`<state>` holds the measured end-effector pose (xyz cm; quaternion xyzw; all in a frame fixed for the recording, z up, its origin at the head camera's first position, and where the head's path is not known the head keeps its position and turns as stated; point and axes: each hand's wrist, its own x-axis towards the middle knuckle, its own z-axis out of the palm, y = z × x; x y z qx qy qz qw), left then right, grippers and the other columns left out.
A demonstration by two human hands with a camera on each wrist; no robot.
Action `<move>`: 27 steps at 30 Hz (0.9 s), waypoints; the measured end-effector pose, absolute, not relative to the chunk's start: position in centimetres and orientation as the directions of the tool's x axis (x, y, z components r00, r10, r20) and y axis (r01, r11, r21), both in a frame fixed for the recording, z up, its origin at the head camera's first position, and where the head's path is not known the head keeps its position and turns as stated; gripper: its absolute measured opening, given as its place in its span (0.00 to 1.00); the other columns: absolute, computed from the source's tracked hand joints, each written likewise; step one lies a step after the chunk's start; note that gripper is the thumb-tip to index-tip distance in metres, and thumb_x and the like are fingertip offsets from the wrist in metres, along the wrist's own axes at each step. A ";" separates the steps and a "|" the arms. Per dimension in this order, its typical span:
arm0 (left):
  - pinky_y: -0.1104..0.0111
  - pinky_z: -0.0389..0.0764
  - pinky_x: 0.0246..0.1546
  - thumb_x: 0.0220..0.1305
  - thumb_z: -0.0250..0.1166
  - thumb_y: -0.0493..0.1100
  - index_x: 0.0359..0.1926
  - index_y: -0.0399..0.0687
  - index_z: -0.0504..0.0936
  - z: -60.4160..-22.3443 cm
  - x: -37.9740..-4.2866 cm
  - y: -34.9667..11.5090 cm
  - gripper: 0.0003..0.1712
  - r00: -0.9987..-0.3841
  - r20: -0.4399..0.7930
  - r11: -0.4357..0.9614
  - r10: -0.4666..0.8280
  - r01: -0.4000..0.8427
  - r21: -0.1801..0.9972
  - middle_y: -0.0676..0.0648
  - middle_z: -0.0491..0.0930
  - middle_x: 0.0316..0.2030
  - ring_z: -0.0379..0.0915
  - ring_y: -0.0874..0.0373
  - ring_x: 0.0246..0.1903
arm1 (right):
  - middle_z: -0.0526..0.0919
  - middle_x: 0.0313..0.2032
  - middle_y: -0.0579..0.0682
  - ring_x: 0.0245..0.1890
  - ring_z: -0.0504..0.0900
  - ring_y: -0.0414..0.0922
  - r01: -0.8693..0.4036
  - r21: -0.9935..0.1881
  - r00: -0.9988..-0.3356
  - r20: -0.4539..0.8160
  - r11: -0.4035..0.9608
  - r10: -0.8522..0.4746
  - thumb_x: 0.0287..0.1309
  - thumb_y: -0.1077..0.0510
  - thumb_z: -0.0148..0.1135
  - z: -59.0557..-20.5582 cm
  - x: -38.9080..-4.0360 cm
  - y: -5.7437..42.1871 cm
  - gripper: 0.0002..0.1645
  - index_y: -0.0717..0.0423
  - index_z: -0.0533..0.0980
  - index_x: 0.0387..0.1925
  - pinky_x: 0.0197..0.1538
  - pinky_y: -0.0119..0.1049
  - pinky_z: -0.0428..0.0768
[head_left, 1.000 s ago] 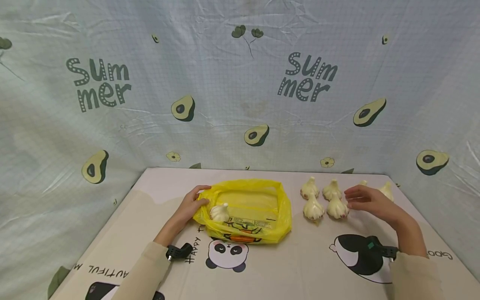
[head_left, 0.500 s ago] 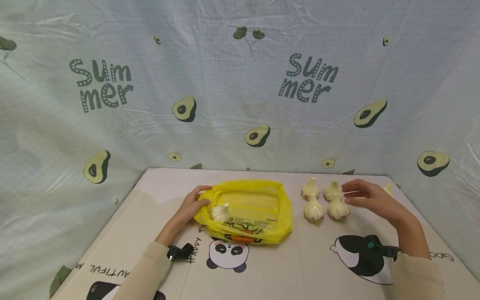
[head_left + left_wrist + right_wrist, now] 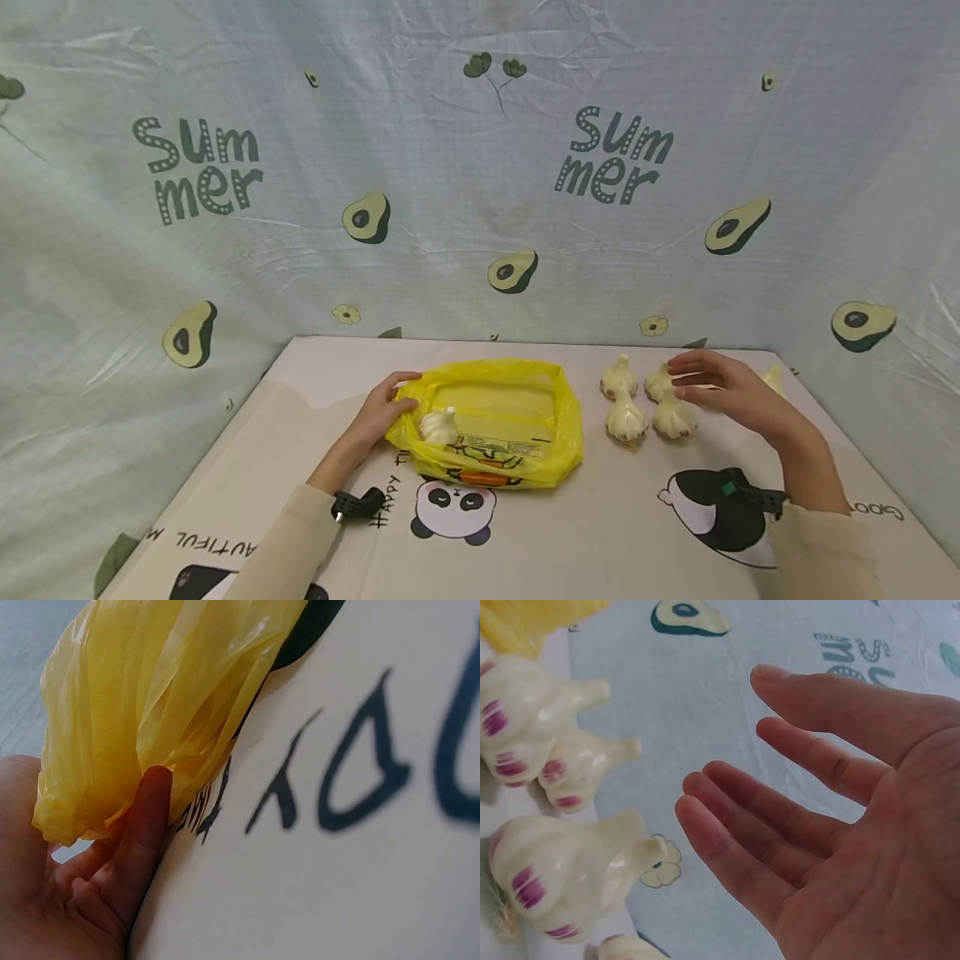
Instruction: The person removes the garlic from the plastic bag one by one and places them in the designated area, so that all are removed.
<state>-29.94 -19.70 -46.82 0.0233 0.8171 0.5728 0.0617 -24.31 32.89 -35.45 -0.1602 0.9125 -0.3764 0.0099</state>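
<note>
A yellow plastic bag (image 3: 566,417) lies with its mouth wide apart on the table, one garlic bulb (image 3: 438,426) inside at its left. My left hand (image 3: 378,412) holds the bag's left rim; the left wrist view shows fingers (image 3: 146,817) against the crumpled plastic (image 3: 112,712). To the bag's right stand two pairs of garlic bulbs, the nearer pair (image 3: 626,418) and the pair (image 3: 674,418) beside my right hand. That right hand (image 3: 723,383) hovers over the far bulbs with spread, slightly bent fingers and holds nothing. In the right wrist view, purple-marked bulbs (image 3: 562,877) sit apart from the fingertips (image 3: 694,817).
Another garlic bulb (image 3: 774,377) shows partly behind the right hand. The pale tablecloth (image 3: 555,542) carries panda prints and lettering. A hanging cloth (image 3: 420,125) with avocado prints closes off the back and both sides.
My right hand has shifted left and slightly up, from beside the second pair of bulbs to over the far one. The left hand and the bag stay where they were.
</note>
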 end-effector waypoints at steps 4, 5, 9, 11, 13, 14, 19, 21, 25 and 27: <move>0.66 0.83 0.51 0.71 0.56 0.40 0.72 0.55 0.69 -46.8 -29.9 -19.7 0.30 -0.992 -0.071 0.342 0.107 -0.030 0.939 0.34 0.74 0.65 0.77 0.48 0.53 | 0.78 0.63 0.65 0.52 0.75 0.22 -0.301 -0.694 -0.943 0.116 0.654 -0.311 0.72 0.54 0.61 -35.2 -24.2 32.5 0.29 0.62 0.69 0.67 0.50 0.25 0.79; 0.65 0.84 0.52 0.70 0.56 0.40 0.72 0.55 0.70 -46.8 -29.9 -19.7 0.29 -0.992 -0.072 0.339 0.104 -0.033 0.940 0.35 0.75 0.65 0.77 0.48 0.53 | 0.78 0.63 0.65 0.52 0.75 0.21 -0.305 -0.695 -0.942 0.119 0.651 -0.314 0.72 0.54 0.61 -35.2 -24.2 32.4 0.29 0.62 0.69 0.68 0.50 0.25 0.79; 0.64 0.84 0.53 0.70 0.57 0.40 0.72 0.57 0.70 -46.8 -29.9 -19.7 0.29 -0.992 -0.076 0.333 0.102 -0.038 0.942 0.36 0.74 0.65 0.77 0.48 0.53 | 0.78 0.64 0.65 0.52 0.74 0.20 -0.315 -0.701 -0.938 0.128 0.639 -0.322 0.72 0.53 0.61 -34.9 -24.2 31.7 0.29 0.61 0.68 0.68 0.50 0.24 0.79; 0.64 0.83 0.54 0.70 0.57 0.40 0.72 0.57 0.70 -46.8 -29.9 -19.6 0.29 -0.992 -0.075 0.332 0.106 -0.036 0.943 0.36 0.74 0.66 0.77 0.48 0.53 | 0.78 0.64 0.64 0.52 0.74 0.20 -0.323 -0.706 -0.935 0.135 0.629 -0.329 0.72 0.54 0.61 -34.8 -24.2 31.3 0.29 0.60 0.68 0.69 0.51 0.24 0.79; 0.64 0.83 0.54 0.71 0.57 0.40 0.72 0.57 0.70 -46.7 -29.9 -19.6 0.29 -0.991 -0.074 0.331 0.108 -0.034 0.943 0.36 0.74 0.66 0.76 0.48 0.53 | 0.78 0.64 0.64 0.53 0.75 0.21 -0.332 -0.712 -0.930 0.141 0.618 -0.338 0.72 0.54 0.61 -34.7 -24.2 31.0 0.30 0.60 0.67 0.70 0.51 0.25 0.79; 0.64 0.83 0.55 0.71 0.57 0.40 0.72 0.57 0.70 -46.7 -29.9 -19.6 0.29 -0.992 -0.073 0.329 0.107 -0.034 0.944 0.36 0.74 0.66 0.76 0.48 0.53 | 0.77 0.64 0.64 0.53 0.75 0.23 -0.335 -0.716 -0.929 0.141 0.612 -0.343 0.72 0.54 0.61 -34.6 -24.2 30.8 0.30 0.59 0.67 0.70 0.51 0.25 0.79; 0.65 0.83 0.54 0.71 0.57 0.40 0.72 0.56 0.70 -46.6 -29.8 -19.6 0.29 -0.991 -0.072 0.328 0.109 -0.033 0.944 0.36 0.74 0.65 0.76 0.49 0.53 | 0.76 0.65 0.65 0.61 0.80 0.51 -0.332 -0.734 -0.925 0.130 0.592 -0.358 0.73 0.54 0.60 -34.4 -24.2 29.8 0.31 0.58 0.65 0.71 0.51 0.27 0.80; 0.65 0.83 0.53 0.71 0.56 0.40 0.72 0.55 0.70 -46.6 -29.8 -19.7 0.29 -0.991 -0.071 0.328 0.111 -0.031 0.944 0.35 0.74 0.65 0.77 0.49 0.52 | 0.76 0.65 0.66 0.63 0.78 0.62 -0.334 -0.745 -0.921 0.126 0.578 -0.369 0.73 0.54 0.60 -34.4 -24.3 29.3 0.31 0.59 0.65 0.71 0.51 0.27 0.81; 0.65 0.84 0.51 0.70 0.57 0.40 0.72 0.56 0.70 -46.7 -29.9 -19.7 0.29 -0.991 -0.076 0.323 0.108 -0.038 0.946 0.35 0.75 0.65 0.77 0.49 0.51 | 0.75 0.65 0.67 0.64 0.76 0.65 -0.341 -0.768 -0.907 0.118 0.542 -0.403 0.73 0.54 0.60 -34.5 -24.7 28.5 0.31 0.61 0.65 0.70 0.51 0.28 0.82; 0.66 0.84 0.50 0.70 0.57 0.40 0.72 0.56 0.70 -46.7 -29.9 -19.7 0.29 -0.991 -0.078 0.324 0.106 -0.040 0.945 0.36 0.75 0.64 0.78 0.50 0.51 | 0.75 0.65 0.68 0.63 0.77 0.65 -0.356 -0.770 -0.897 0.122 0.530 -0.426 0.73 0.55 0.60 -34.5 -25.0 27.9 0.31 0.62 0.65 0.70 0.51 0.29 0.82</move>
